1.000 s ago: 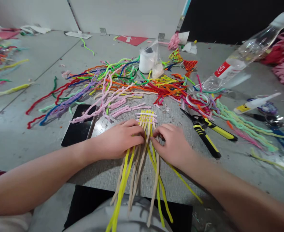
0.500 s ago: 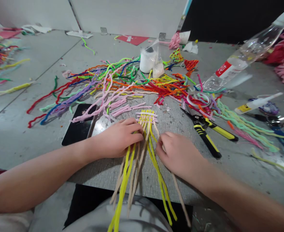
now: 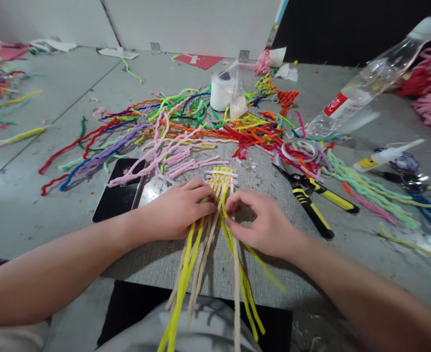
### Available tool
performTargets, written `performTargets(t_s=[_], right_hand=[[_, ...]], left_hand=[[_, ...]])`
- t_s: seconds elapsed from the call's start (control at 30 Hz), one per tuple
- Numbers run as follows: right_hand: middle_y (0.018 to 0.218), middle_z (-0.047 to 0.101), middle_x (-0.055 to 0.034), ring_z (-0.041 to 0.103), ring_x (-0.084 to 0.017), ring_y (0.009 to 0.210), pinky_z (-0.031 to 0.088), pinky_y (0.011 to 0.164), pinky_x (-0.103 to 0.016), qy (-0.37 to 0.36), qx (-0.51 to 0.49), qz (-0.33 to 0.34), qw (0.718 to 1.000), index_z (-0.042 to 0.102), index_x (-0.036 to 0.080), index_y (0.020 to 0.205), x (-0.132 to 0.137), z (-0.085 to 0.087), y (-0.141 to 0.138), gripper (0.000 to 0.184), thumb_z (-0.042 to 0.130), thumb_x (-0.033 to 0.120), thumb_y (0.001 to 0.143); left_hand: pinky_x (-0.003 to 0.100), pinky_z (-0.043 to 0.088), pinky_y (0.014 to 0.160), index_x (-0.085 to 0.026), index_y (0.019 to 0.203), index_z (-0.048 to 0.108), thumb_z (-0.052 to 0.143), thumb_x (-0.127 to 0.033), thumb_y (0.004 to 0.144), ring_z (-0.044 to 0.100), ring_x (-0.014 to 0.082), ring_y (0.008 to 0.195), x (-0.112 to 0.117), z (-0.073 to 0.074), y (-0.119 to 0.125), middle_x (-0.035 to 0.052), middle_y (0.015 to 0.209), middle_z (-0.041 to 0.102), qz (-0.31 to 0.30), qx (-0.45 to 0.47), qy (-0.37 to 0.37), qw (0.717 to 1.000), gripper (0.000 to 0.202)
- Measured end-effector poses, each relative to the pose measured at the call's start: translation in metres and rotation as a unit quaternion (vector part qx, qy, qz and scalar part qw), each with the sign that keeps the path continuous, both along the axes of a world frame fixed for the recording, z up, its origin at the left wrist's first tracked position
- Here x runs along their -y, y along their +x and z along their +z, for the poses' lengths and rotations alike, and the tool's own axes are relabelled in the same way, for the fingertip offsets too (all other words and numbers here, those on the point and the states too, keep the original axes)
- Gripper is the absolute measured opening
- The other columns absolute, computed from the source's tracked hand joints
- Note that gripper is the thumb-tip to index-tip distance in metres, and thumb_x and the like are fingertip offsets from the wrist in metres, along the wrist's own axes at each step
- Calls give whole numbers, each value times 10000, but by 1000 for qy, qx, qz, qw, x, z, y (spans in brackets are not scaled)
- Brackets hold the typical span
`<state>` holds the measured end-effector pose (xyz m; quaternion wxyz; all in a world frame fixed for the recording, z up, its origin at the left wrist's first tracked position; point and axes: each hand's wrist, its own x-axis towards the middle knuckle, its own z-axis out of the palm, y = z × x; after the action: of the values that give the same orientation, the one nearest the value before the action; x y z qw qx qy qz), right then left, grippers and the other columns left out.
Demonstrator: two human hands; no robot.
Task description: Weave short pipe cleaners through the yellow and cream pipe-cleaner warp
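A small woven piece of yellow, beige and light pink yarn strands lies in front of me, its long loose ends running toward my lap. My left hand is closed over the strands on its left side, just below the weave, gripping yellow and beige yarn. With thumb and fingertips pinched, my right hand holds a yellow yarn strand on the right side. One beige strand hangs straight down by the right fingers. The fingertips of both hands partly hide the strands.
A phone lies left of the weave. Black-and-yellow pliers rest to the right, near a glue bottle. Behind spreads a heap of coloured yarn, with a white spool and a tilted plastic bottle.
My right hand has moved left to the weave and pinched a yellow strand. The rightmost beige strand has swung inward, and a yellow end now sticks out to the right. My left hand stays put.
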<state>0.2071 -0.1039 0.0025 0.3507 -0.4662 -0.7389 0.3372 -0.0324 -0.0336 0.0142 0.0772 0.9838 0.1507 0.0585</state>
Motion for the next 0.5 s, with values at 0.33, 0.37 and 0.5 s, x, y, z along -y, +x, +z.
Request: performTargets(t_s=[0.33,0.37,0.5], right_hand=[[1029,768,-41,718,-211,1019,570,964,-410,-92,-192,-12,977,807,262,985,-6,-4,1,165,689,205,884],[1040,758,-44,715,-208,1036,570,971,-404,-75,-194,-10,978,811,263,988,-5,-4,0,175,679,196,894],[1017,790,-44,747,-196,982,595,935,-386,-62,-166,14,984,787,267,1151,2,-4,-4,240,623,225,981]], left_hand=[[465,583,969,-166,1128,722,673,-187,942,577,329,1169,1,2,1,148,1221,656,7,-12,-2,1000,194],[462,584,965,-163,1115,723,676,-202,948,578,329,1167,1,2,1,149,1216,655,7,-12,-3,1000,178],[454,575,978,-157,1112,717,667,-158,935,583,312,1148,0,1,1,144,1207,655,-3,9,2,1000,184]])
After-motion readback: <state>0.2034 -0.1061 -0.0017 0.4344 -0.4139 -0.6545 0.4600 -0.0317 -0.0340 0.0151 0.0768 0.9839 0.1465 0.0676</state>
